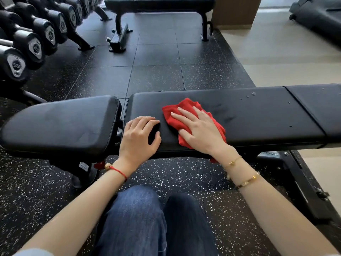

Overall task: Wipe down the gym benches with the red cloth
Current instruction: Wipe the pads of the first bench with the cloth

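A black padded gym bench point(258, 115) runs across the view in front of my knees, with a separate seat pad point(59, 124) at its left end. The red cloth point(184, 108) lies crumpled on the long pad. My right hand point(199, 130) lies flat on the cloth with fingers spread, pressing it against the pad. To the left of the cloth, my left hand point(140, 135) rests on the near edge of the same pad, fingers curled and holding nothing. A few water drops point(253, 93) sit on the pad to the right of the cloth.
A rack of black dumbbells point(33, 45) lines the upper left. A second black bench point(158, 4) stands at the back on the speckled rubber floor point(156, 71). The near bench's base frame point(304, 183) reaches toward me at right. Beige flooring point(286, 58) lies at the right.
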The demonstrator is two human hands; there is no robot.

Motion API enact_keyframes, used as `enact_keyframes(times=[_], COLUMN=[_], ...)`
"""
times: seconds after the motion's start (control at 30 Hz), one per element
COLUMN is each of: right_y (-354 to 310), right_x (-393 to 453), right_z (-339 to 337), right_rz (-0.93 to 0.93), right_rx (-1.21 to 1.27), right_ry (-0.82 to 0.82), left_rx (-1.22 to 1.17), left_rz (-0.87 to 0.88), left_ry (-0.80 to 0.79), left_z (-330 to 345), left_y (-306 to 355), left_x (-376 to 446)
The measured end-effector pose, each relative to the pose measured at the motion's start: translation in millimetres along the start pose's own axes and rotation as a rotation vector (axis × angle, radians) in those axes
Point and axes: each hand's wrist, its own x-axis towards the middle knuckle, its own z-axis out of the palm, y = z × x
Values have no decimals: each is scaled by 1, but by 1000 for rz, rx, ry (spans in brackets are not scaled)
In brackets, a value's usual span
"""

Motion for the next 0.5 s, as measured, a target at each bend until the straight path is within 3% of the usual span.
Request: enact_keyframes(times=[0.2, 0.33, 0.5], right_y=[55, 46, 9], right_x=[3, 42, 29], right_z=[-14, -19, -9], right_rz=[148, 300, 108], right_rx=[-61, -38, -13], right_ry=[10, -9, -47], left_rx=[15, 27, 0], left_rz=[3, -4, -18], left_ry=[-10, -10, -14], left_z=[2, 1, -3], left_y=[0, 1, 2], left_x=[-1, -3, -4])
